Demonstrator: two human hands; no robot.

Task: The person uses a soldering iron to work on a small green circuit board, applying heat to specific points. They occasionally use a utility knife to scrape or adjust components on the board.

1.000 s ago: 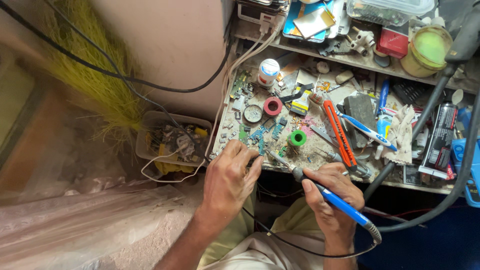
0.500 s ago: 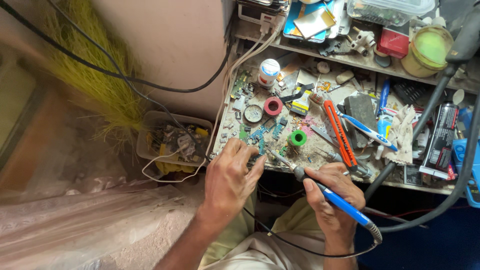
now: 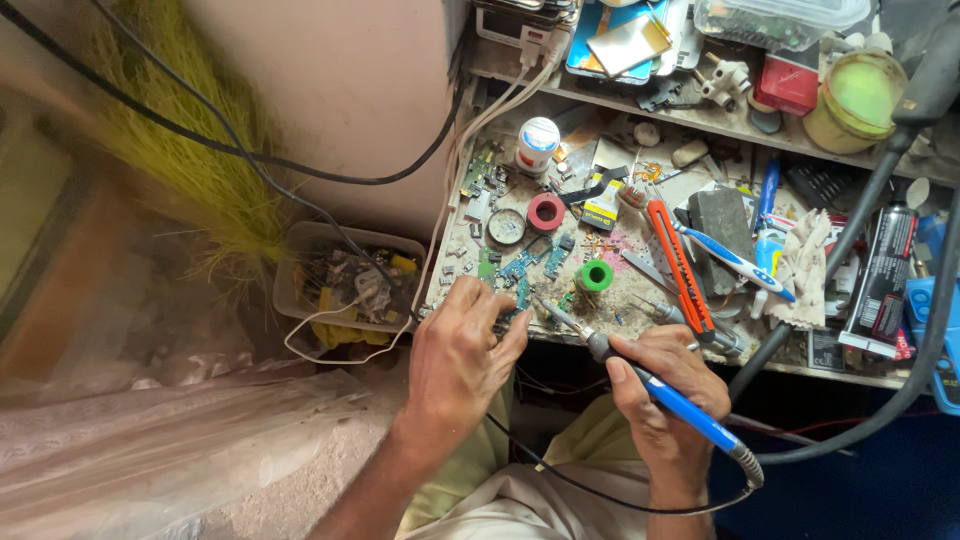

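Note:
My right hand (image 3: 668,392) grips a blue-handled soldering iron (image 3: 672,398); its metal tip (image 3: 553,314) points left toward a small green circuit board (image 3: 520,296) near the front edge of the cluttered workbench (image 3: 640,300). My left hand (image 3: 462,358) rests at that front edge, fingers pinching or pressing the little board, which they partly hide. The iron's dark cord loops down across my lap.
The bench carries a green tape roll (image 3: 596,276), a red tape roll (image 3: 546,211), an orange utility knife (image 3: 680,268), a toothbrush (image 3: 735,262), a rag and a white jar (image 3: 537,144). A tray of scrap parts (image 3: 345,285) sits left on the floor; thick black hoses run at right.
My left hand's fingers have shifted slightly on the small board. The right hand and soldering iron stay almost where they were.

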